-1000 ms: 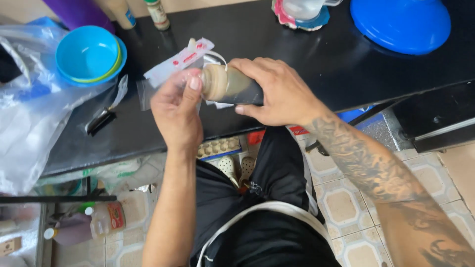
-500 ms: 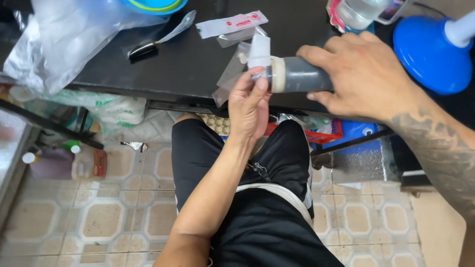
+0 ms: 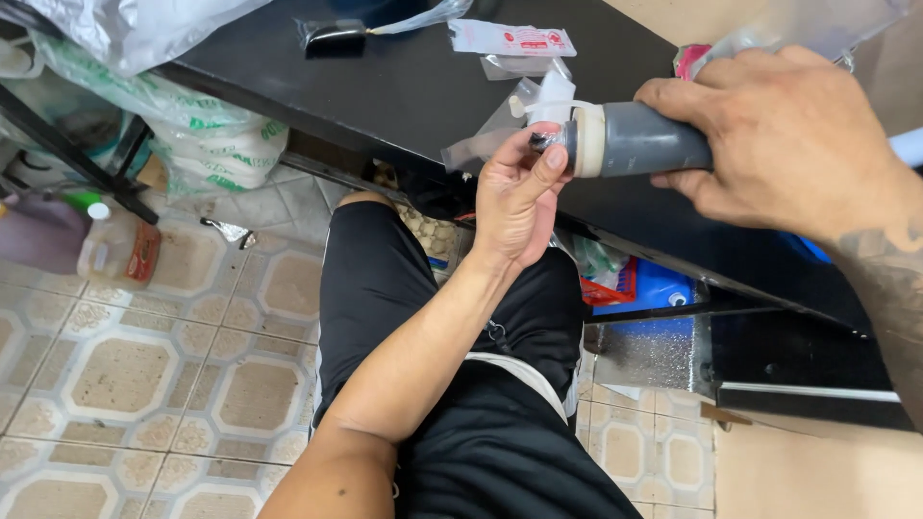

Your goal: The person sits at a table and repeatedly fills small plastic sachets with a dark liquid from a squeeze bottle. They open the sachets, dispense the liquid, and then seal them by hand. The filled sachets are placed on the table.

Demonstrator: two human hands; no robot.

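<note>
My right hand (image 3: 779, 135) grips a dark grey bottle (image 3: 639, 141) lying sideways, with a cream collar at its neck, above the edge of the black table (image 3: 385, 86). My left hand (image 3: 519, 197) pinches at the bottle's mouth, where clear plastic wrap (image 3: 486, 144) and a white strip hang loose. A white and red sachet (image 3: 512, 39) lies on the table behind the bottle. I sit with black shorts over my legs below.
A small black item in a clear bag (image 3: 332, 34) lies on the table. Plastic bags (image 3: 207, 135) hang at the table's left edge. A bottle with a red label (image 3: 120, 250) stands on the tiled floor. A blue package (image 3: 654, 293) sits under the table.
The view has tilted further down and left, so the blue bowls and plunger have left the frame. Both hands stay on the bottle, the left still working at its mouth.
</note>
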